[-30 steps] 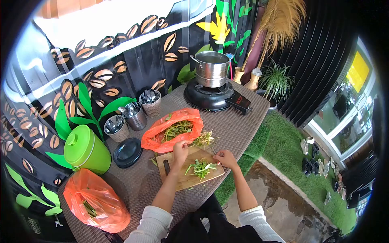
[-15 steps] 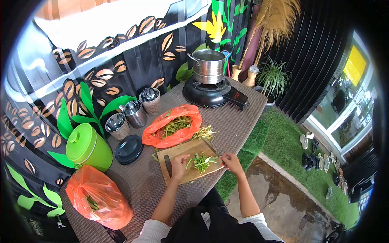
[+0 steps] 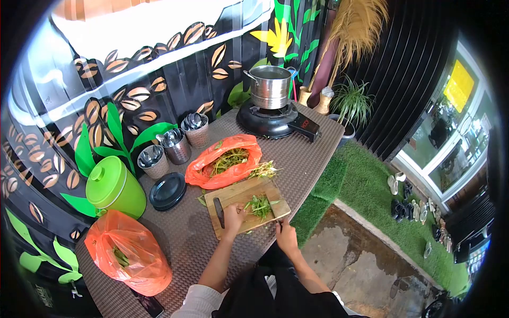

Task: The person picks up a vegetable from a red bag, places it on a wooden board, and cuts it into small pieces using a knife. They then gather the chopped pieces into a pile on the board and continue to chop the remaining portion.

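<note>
On the wooden cutting board (image 3: 229, 195) lies a small heap of chopped leafy greens (image 3: 259, 206). My left hand (image 3: 233, 218) rests on the board at the heap's left edge, its fingers curled together; what they hold, if anything, is hidden. Just off the board's near right corner, my right hand (image 3: 287, 237) is closed around the dark handle of a knife (image 3: 277, 212). The blade points away from me, over the board to the right of the greens. Behind the board, an open orange plastic bag (image 3: 241, 142) contains more leafy stems, and pale root ends (image 3: 265, 169) lie beside it.
A steel pot (image 3: 269, 90) stands on a black portable stove (image 3: 265, 123) at the far end. Cutlery cups (image 3: 177, 151), dark plates (image 3: 168, 191), a green lidded bucket (image 3: 114, 188) and a second orange bag (image 3: 130, 254) line the left. A phone (image 3: 148, 305) lies near the front edge.
My right hand has moved down and left, toward the board's near corner, with the knife. The knife now lies closer to the greens. My left hand stays by the heap.
</note>
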A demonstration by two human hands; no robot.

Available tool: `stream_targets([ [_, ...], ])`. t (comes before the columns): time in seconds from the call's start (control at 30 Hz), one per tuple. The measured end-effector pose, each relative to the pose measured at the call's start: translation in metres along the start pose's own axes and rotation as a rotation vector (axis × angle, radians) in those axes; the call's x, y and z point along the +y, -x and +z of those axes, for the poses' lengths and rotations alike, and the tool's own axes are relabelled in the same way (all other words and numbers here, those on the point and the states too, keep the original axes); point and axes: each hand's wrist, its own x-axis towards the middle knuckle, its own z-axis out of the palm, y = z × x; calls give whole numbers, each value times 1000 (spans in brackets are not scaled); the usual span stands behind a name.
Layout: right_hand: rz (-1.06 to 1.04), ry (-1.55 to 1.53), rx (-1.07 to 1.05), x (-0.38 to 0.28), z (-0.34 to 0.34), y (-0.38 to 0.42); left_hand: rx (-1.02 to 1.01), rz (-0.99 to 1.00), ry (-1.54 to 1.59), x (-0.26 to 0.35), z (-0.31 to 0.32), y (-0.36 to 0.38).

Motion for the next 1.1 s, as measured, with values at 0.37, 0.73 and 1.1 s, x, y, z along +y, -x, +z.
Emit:
stream_targets([
  [0.37,-71,-91,-43,-27,13,-1,146,323,-374,-4,0,3],
  [0.73,-107,-21,1,-22,27,2,74,282,-395,-20,-7,2],
  [1.1,-117,-147,50,-13,18,-1,26,97,-22,5,-32,8],
])
